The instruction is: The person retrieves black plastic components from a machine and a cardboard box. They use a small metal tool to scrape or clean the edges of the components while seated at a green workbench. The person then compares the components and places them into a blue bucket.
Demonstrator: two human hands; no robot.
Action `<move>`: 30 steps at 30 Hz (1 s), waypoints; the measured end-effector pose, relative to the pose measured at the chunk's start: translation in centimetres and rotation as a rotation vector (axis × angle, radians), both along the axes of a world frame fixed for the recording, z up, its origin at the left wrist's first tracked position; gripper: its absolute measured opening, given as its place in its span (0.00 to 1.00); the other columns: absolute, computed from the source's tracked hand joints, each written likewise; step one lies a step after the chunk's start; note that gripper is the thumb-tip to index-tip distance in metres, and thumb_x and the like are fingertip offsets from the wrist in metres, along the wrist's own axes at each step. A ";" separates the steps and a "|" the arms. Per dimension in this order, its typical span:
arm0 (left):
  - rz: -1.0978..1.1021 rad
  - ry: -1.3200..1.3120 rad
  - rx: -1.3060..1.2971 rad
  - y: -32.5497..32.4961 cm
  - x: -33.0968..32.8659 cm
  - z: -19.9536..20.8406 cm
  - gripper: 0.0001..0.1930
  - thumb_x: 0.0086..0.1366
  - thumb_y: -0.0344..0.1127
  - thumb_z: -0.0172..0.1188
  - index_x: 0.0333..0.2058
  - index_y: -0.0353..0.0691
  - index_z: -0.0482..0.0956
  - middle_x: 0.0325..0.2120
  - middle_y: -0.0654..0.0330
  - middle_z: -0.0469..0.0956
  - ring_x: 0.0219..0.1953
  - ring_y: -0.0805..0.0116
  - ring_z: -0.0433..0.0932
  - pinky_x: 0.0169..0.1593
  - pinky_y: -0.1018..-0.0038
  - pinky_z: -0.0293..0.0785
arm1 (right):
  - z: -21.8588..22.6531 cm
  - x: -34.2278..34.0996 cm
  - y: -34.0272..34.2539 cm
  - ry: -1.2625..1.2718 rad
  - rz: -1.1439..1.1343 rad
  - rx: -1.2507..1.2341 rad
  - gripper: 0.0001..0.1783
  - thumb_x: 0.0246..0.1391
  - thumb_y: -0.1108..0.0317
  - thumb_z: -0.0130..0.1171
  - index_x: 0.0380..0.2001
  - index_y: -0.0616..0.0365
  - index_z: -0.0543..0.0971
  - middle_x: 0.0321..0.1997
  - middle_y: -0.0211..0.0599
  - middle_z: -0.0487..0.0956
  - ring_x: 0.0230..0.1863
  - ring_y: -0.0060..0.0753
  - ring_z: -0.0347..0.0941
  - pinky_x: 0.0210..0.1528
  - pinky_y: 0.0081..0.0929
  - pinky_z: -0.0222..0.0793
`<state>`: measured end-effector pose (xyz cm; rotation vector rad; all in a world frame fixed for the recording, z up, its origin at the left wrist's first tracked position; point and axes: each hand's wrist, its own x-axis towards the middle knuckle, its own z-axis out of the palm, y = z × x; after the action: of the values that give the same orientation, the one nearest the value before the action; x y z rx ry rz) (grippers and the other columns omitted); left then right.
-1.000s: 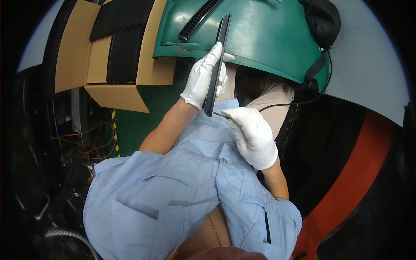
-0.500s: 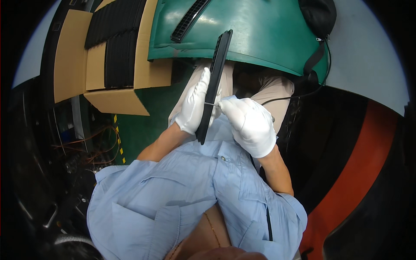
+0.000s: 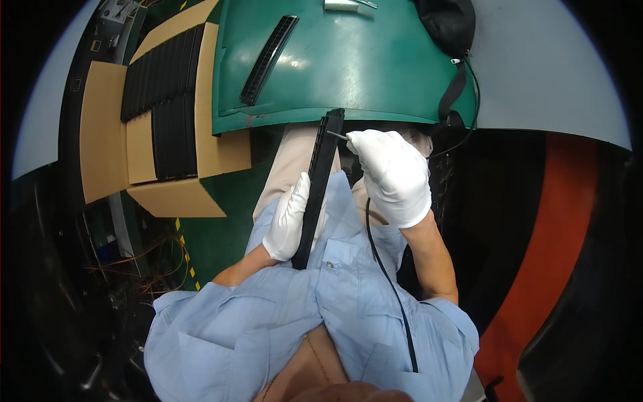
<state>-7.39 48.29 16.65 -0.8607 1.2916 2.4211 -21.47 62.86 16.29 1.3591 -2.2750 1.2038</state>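
Note:
My left hand (image 3: 289,224), in a white glove, grips a long narrow black plastic strip (image 3: 319,187) near its lower part. The strip stands tilted above my lap, its far end close to the table edge. My right hand (image 3: 392,175), also gloved in white, is closed round a tool whose handle is hidden. Only the tool's thin metal shaft (image 3: 337,136) shows, its tip at the strip near the far end. A second black slotted strip (image 3: 269,59) lies on the green table mat (image 3: 335,80).
At the left, an open cardboard box (image 3: 104,134) holds rows of black strips (image 3: 175,137). A black pouch (image 3: 447,27) with a strap and cable rests at the mat's right. A small white block (image 3: 341,5) sits at the far edge of view.
The whole view has shifted, with more of the table showing. Along the strip, the shaft's tip has moved from about the middle to near the far end. My left hand still grips the strip.

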 end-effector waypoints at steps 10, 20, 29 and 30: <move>-0.115 0.208 -0.291 -0.2 0.8 -2.3 0.30 0.78 0.59 0.29 0.25 0.43 0.65 0.09 0.63 0.61 0.06 0.72 0.57 0.14 0.75 0.56 | 0.3 -2.4 -0.1 0.085 -0.110 -0.028 0.19 0.45 0.81 0.62 0.44 0.60 0.80 0.35 0.38 0.81 0.32 0.38 0.78 0.36 0.29 0.76; -0.034 0.462 -0.730 -2.7 -3.2 -7.4 0.26 0.79 0.48 0.34 0.51 0.32 0.74 0.42 0.53 0.77 0.44 0.63 0.75 0.54 0.71 0.69 | 1.0 0.1 -3.2 -1.082 0.058 -0.009 0.22 0.54 0.60 0.69 0.49 0.59 0.79 0.41 0.34 0.81 0.37 0.22 0.75 0.45 0.21 0.73; 0.215 0.272 -0.419 -1.5 -4.4 -2.1 0.38 0.76 0.65 0.27 0.20 0.42 0.72 0.07 0.68 0.64 0.08 0.80 0.58 0.16 0.82 0.54 | 1.9 1.8 -0.7 -0.634 0.097 0.068 0.11 0.64 0.68 0.53 0.46 0.61 0.72 0.37 0.43 0.79 0.35 0.42 0.80 0.38 0.31 0.75; 0.207 0.273 -0.397 -1.5 -4.4 -1.9 0.39 0.75 0.66 0.26 0.19 0.42 0.71 0.07 0.68 0.64 0.08 0.80 0.58 0.16 0.83 0.54 | 1.7 1.1 -0.6 -0.448 0.140 0.072 0.09 0.61 0.71 0.55 0.44 0.60 0.74 0.35 0.41 0.79 0.34 0.42 0.79 0.36 0.32 0.75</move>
<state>-11.83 46.79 14.71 -0.8102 1.9196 2.5504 -20.35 62.22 18.02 1.4086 -2.5714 1.6269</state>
